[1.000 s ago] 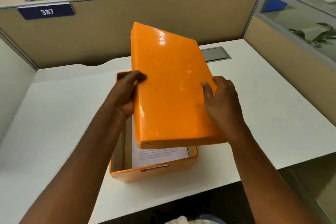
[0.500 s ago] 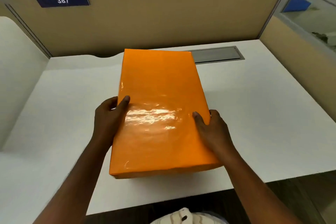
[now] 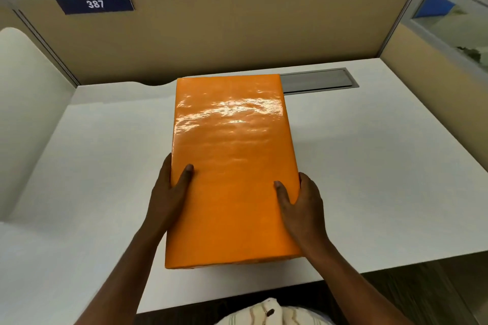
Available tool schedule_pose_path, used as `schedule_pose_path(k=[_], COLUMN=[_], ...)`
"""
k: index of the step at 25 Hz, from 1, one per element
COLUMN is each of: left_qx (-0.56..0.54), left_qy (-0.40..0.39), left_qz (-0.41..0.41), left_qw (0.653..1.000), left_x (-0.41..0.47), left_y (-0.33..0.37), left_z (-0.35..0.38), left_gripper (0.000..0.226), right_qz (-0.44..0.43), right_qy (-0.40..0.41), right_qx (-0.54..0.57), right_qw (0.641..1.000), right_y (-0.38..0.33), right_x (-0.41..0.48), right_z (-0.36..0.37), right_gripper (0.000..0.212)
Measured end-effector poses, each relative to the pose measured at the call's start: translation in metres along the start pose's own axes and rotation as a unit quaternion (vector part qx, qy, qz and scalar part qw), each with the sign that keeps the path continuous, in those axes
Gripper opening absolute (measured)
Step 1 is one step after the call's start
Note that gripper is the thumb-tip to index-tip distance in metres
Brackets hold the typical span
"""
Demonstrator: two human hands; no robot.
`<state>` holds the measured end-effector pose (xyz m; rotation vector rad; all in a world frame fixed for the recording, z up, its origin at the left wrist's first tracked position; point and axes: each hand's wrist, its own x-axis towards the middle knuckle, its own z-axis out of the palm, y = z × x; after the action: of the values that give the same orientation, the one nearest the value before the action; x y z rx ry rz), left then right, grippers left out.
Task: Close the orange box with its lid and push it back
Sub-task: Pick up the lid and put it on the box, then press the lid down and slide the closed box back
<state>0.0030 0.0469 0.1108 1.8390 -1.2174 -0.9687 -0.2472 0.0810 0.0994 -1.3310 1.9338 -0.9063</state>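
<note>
The glossy orange lid [image 3: 232,161] lies flat over the orange box and covers it completely, so only a thin strip of the box's front edge [image 3: 245,262] shows beneath. The box stands lengthwise on the white desk [image 3: 369,166], its far end close to the partition. My left hand [image 3: 169,192] grips the lid's left side, thumb resting on top. My right hand [image 3: 301,208] clasps the right side near the front, thumb on top too. The box's contents are hidden.
A beige partition [image 3: 237,31] with a blue "387" plate [image 3: 95,4] walls off the back. A grey cable hatch [image 3: 319,80] is set into the desk behind the box's right corner. Panels stand on both sides. The desk's front edge runs just under the box.
The lid, held tilted above the open box a second ago, has come down flat onto it. Both hands have slid toward the near end, and the paper inside is no longer visible.
</note>
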Motion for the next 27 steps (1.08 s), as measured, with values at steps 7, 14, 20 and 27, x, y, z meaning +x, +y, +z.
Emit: schedule_pose_path(k=[7, 14, 20, 27], left_qx=[-0.005, -0.007, -0.019, -0.008], left_qy=[0.009, 0.006, 0.004, -0.008], left_qz=[0.029, 0.057, 0.061, 0.025], left_qw=[1.0, 0.998, 0.998, 1.0], left_x=[0.02, 0.048, 0.061, 0.073], left_y=[-0.002, -0.003, -0.006, -0.013], left_z=[0.002, 0.004, 0.007, 0.01], left_gripper=[0.065, 0.063, 0.055, 0.061], right_qz=[-0.006, 0.0, 0.006, 0.032], right_qy=[0.012, 0.021, 0.038, 0.013], right_qx=[-0.036, -0.06, -0.105, -0.161], right_qw=[0.999, 0.998, 0.994, 0.986], right_y=[-0.005, -0.012, -0.014, -0.014], right_x=[0.021, 0.039, 0.051, 0.059], right_z=[0.013, 0.028, 0.038, 0.042], right_gripper=[0.066, 0.07, 0.064, 0.065])
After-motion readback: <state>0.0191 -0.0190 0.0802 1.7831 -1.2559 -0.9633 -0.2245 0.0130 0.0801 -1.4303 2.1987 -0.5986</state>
